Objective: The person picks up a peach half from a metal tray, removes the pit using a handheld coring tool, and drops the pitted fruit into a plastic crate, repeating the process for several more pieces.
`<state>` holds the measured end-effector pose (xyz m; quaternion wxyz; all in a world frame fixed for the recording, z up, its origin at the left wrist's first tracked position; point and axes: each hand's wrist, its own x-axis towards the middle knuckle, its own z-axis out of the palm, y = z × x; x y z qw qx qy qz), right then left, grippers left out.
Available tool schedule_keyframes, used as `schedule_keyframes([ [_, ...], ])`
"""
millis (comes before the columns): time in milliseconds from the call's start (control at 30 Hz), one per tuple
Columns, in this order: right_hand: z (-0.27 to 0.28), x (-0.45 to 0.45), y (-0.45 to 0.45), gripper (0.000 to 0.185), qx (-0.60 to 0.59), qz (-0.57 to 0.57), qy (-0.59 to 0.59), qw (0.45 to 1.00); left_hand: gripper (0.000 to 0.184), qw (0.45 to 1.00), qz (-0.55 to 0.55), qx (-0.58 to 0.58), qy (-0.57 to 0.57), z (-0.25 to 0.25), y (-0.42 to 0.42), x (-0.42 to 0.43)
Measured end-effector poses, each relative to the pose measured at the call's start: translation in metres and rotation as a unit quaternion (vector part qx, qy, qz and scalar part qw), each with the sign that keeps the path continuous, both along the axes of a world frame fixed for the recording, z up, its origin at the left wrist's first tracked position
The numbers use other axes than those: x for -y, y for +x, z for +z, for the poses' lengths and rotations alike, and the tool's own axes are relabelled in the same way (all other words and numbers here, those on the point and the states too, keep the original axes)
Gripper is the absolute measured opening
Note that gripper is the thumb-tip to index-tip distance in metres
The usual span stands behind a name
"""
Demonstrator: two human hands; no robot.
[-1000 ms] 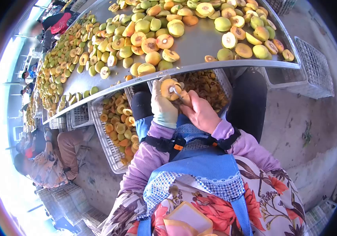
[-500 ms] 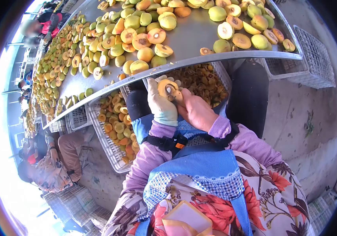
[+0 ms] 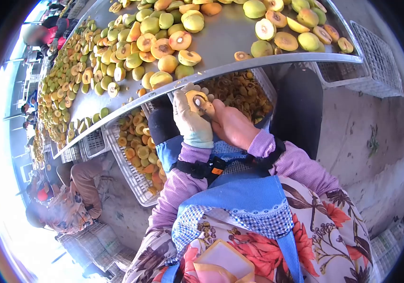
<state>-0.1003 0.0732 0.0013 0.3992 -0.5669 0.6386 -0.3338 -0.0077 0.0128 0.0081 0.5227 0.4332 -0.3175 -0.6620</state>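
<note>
- Sheet-metal counter (image 3: 230,40), raised at its rim, spreads wide before the person, heaped with halved stone fruit (image 3: 162,48); several halves near the edge show their pits, so much looks left to work through.
- Left hand (image 3: 188,115), gloved: fingers wrapped around one stone-fruit half (image 3: 191,96), held just below the counter's edge, cut face up, a pale pit showing in its middle; this piece seems unfinished.
- Right hand (image 3: 234,123), bare: fingers curled narrow at that half's lower side, apparently on a small tool (image 3: 206,109), mostly hidden.
- Left crate (image 3: 129,186) holds many halves, some with hollowed centres: likely finished ones.
- Middle crate (image 3: 264,87), beneath the hands, holds browner scraps, too small to identify surely.
</note>
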Motion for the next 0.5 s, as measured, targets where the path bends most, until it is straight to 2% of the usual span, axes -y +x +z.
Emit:
schedule_keyframes([
  [100, -0.001, 0.0, -0.002, 0.025, 0.049, 0.026, -0.031, 0.998, 0.043, 1.0, 0.001, -0.004, 0.019, 0.003, 0.004, 0.005],
  [200, -0.001, 0.001, -0.003, 0.025, 0.041, 0.047, -0.015, 0.998, 0.042, 0.995, -0.013, -0.007, 0.096, 0.006, 0.01, 0.012],
  [333, 0.004, -0.005, 0.009, 0.025, 0.042, -0.027, -0.035, 0.998, 0.045, 1.0, -0.023, -0.001, 0.003, 0.016, 0.001, 0.005],
  [500, 0.009, -0.006, 0.006, 0.026, 0.01, -0.039, -0.063, 0.997, 0.039, 0.999, -0.029, -0.045, 0.004, 0.007, 0.004, 0.003],
])
